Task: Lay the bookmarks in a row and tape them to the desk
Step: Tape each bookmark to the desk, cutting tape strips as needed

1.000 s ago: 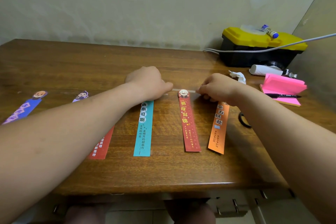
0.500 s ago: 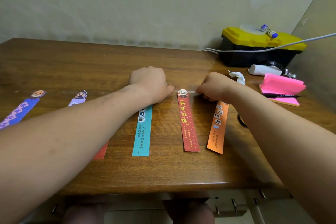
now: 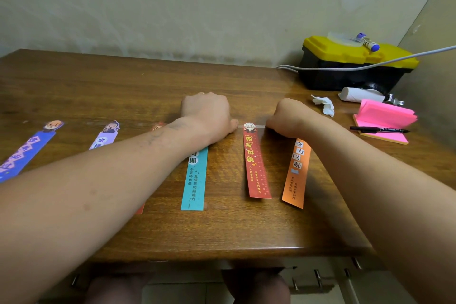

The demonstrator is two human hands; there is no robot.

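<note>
Against a pale wall a brown wooden desk (image 3: 234, 224) was seen, and both hands were set knuckles-up on it at the middle of the frame. The left hand (image 3: 207, 118) was curled, its thumb tip laid at one end of a clear strip of tape (image 3: 259, 126). The right hand (image 3: 286, 118) was curled over the other end. Each end seemed to be pinched, though the fingertips were hidden.

The tape was stretched across the head of the red bookmark (image 3: 255, 163). The orange bookmark (image 3: 297, 173) lay beside it, its top under the right wrist, and the teal bookmark (image 3: 195, 180) lay under the left wrist. A lilac bookmark (image 3: 104, 137) and a blue bookmark (image 3: 27, 153) were laid toward the left edge.

The bookmarks were judged light, thin and easily slid, so best pinned flat near the top. The tape was judged limp and sticky, best held by its ends and kept taut. A toolbox (image 3: 355, 66) and pink notes (image 3: 385, 116) stood at the upper right.
</note>
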